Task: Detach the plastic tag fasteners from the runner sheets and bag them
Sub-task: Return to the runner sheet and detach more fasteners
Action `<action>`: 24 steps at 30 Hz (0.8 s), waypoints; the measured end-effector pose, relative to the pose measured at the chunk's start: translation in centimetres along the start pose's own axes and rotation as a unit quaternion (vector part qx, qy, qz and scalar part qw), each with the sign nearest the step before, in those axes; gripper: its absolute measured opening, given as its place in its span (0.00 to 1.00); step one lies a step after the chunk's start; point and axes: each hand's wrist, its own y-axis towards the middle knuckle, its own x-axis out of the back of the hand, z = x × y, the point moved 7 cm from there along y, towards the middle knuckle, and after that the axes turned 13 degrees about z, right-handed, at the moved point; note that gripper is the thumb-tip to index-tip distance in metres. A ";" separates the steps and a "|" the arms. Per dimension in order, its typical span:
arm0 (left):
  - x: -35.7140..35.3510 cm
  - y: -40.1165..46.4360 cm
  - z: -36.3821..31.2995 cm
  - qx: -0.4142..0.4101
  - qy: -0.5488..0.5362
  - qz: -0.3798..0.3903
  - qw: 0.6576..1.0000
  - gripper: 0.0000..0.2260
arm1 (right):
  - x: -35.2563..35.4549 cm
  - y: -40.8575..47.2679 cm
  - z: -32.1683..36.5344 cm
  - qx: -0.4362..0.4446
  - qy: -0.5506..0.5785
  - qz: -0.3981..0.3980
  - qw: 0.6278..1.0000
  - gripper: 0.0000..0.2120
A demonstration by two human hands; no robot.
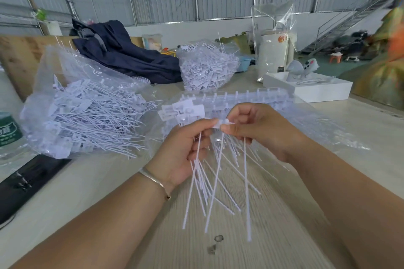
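here fastener head [221, 124] pinched between both grips

White plastic tag fasteners [215, 181] fan downward in a loose bunch above the table, long thin stems splaying, flat rectangular heads gathered at the top between the two hands. Just behind them, the runner sheet [236, 99] stretches sideways, a pale strip with short pegs along its top edge and tag heads clustered at its left end. To the left, a clear plastic bag [72, 85] lies on its side, open mouth facing right, stuffed with fasteners, stems poking out. Farther back, near the middle, a second clear bag [207, 67] sits heaped full of white fasteners.
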 end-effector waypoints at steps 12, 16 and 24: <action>1.5 -0.2 0.2 0.035 0.109 -0.069 0.991 0.13 | 0.3 0.1 -0.3 -0.036 -0.177 -0.033 0.983 0.08; 1.2 -0.2 0.2 0.053 0.133 -0.053 0.988 0.17 | 0.6 0.1 -0.5 -0.063 -0.093 -0.030 0.993 0.10; 0.2 -0.2 -0.3 0.078 0.154 0.001 0.985 0.17 | -0.3 0.2 0.9 -0.061 -0.131 0.035 0.989 0.20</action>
